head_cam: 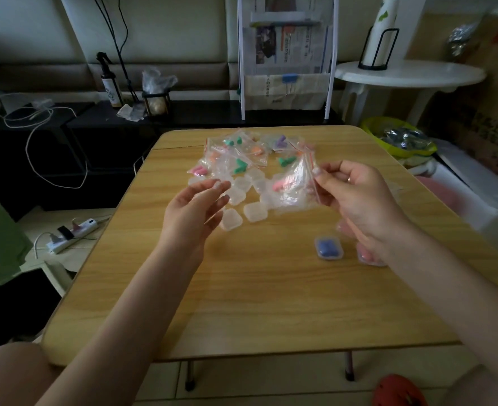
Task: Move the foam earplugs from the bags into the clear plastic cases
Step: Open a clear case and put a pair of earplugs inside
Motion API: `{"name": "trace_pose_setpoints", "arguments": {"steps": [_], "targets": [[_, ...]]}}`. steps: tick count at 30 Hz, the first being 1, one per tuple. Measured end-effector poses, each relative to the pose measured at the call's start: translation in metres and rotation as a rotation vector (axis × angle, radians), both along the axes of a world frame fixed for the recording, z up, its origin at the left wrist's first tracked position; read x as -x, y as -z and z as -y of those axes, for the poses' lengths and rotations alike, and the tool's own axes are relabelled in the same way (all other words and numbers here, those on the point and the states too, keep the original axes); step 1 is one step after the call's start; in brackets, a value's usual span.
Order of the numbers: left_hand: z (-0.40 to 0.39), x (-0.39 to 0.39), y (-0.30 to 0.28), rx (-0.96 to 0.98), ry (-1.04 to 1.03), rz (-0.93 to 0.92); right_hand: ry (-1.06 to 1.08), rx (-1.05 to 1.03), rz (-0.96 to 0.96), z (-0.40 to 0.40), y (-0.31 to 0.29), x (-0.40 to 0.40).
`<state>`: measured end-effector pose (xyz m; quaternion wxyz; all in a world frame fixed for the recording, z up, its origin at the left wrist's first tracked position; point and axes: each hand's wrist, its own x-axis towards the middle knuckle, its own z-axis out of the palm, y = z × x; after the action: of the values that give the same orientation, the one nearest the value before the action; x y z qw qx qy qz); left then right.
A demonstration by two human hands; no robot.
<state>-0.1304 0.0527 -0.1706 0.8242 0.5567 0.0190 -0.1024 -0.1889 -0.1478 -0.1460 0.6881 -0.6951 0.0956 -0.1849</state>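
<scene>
Right-hand grip (356, 197): thumb and fingers pinched together on the red-striped zip edge of one clear bag (294, 186), held up above the worktop (256, 303); bag hangs leftward from the pinch, long axis running from the zip edge toward the left hand (195, 212); pink earplugs (283, 184) show through the film, count unclear, probably two.

Left hand: fingers apart, empty, palm turned toward the bag, close to its free end but not touching; judged the nearer hand to take the far lip and pull the zip open.

Counts, taking the held bag as landmark: behind it, a heap of bags (242, 153), roughly eight or more, overlapping, holding green, orange, pink and purple plugs; under and left of it, empty clear cases (255, 211), about ten, exact number not readable; nearer the person than it, one filled case (329, 249) with blue plugs; a second case (370, 256) partly hidden by the right wrist, contents pinkish.
</scene>
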Motion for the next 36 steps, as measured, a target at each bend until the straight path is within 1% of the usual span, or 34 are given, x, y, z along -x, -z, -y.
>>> {"name": "trace_pose_setpoints", "arguments": {"steps": [2,4,6,8,11,16,22,25,26,28,29,32,33,34,36], "targets": [[0.007,0.011,-0.008,-0.09,0.028,0.131,-0.018,-0.027,0.022,-0.005,0.0,0.004],[0.02,0.026,-0.017,-0.158,0.107,0.29,-0.026,-0.053,0.049,-0.014,0.001,0.008],[0.031,0.04,-0.022,-0.253,0.202,0.451,-0.028,-0.017,0.068,-0.023,0.002,0.011],[0.038,0.048,-0.022,-0.286,0.231,0.515,-0.035,0.023,0.065,-0.03,0.004,0.012],[0.038,0.049,-0.019,-0.272,0.188,0.487,-0.046,0.018,0.048,-0.034,0.008,0.014],[0.037,0.045,-0.016,-0.269,0.183,0.372,-0.072,0.129,0.06,-0.037,0.01,0.017],[0.033,0.043,-0.015,-0.121,0.235,0.177,-0.135,0.177,0.018,-0.034,0.009,0.017],[0.033,0.042,-0.015,-0.087,0.244,0.094,-0.142,0.267,0.023,-0.034,0.007,0.018],[0.033,0.041,-0.016,-0.103,0.24,0.088,-0.145,0.301,0.023,-0.035,0.007,0.018],[0.033,0.041,-0.015,-0.212,0.211,0.151,-0.143,0.336,0.014,-0.035,0.007,0.018],[0.034,0.041,-0.014,-0.282,0.187,0.211,-0.145,0.305,-0.004,-0.034,0.007,0.018],[0.035,0.04,-0.011,-0.488,0.118,0.426,-0.209,0.021,-0.1,-0.032,0.008,0.016],[0.035,0.04,-0.01,-0.521,0.115,0.463,-0.239,-0.05,-0.117,-0.033,0.009,0.015],[0.035,0.039,-0.01,-0.534,0.122,0.478,-0.262,-0.074,-0.127,-0.034,0.009,0.014],[0.033,0.038,-0.011,-0.528,0.163,0.466,-0.291,-0.003,-0.153,-0.034,0.008,0.013]]}}
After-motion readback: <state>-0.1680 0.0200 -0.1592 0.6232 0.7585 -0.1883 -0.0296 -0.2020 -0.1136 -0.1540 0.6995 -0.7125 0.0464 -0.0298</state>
